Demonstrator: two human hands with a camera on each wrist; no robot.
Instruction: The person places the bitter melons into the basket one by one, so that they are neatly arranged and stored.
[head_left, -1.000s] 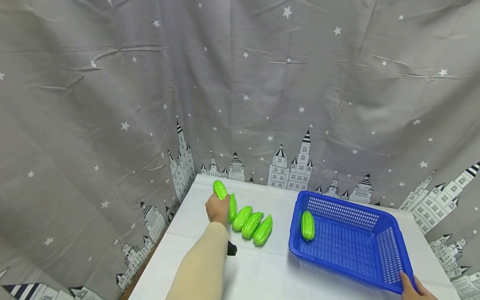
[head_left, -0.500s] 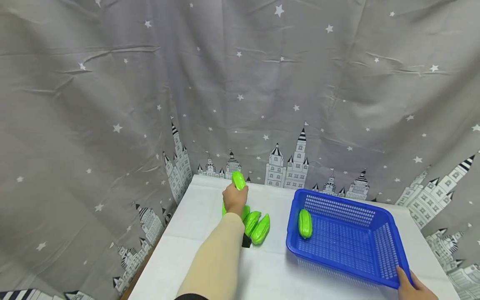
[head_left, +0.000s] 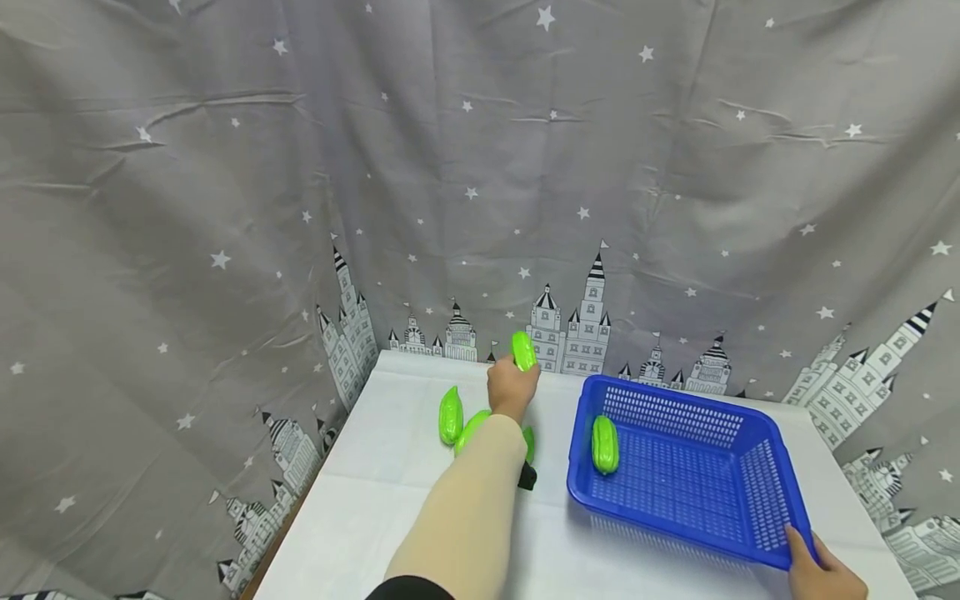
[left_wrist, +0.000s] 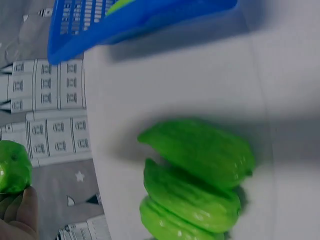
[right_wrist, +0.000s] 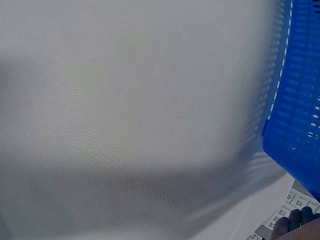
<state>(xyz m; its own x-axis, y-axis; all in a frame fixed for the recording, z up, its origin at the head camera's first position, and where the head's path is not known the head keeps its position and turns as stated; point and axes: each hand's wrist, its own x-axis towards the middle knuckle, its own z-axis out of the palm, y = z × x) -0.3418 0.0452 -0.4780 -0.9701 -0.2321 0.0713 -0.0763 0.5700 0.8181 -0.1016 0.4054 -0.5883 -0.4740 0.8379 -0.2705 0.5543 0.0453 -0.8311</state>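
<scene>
My left hand point(head_left: 512, 388) grips a bright green, glossy, ribbed bitter melon point(head_left: 523, 351), held up near the back of the table. In the left wrist view the held bitter melon point(left_wrist: 14, 167) shows at the left edge, above the fingers. Under that arm more bitter melons lie in a row, partly hidden; a lone one point(head_left: 451, 415) lies left of them. My right hand point(head_left: 823, 572) holds the near right corner of a blue plastic basket point(head_left: 660, 523), thumb over the rim. One bitter melon point(head_left: 604, 445) rests inside the basket, against its left side.
A white cloth covers the table point(head_left: 360, 508). Behind it hangs a grey curtain point(head_left: 480, 150) printed with stars and castles. The basket's raised left wall stands between the left hand and the basket's inside.
My left hand has lifted the leftmost bitter melon away from the row and carried it rightward towards the basket. My right hand keeps its hold on the basket corner.
</scene>
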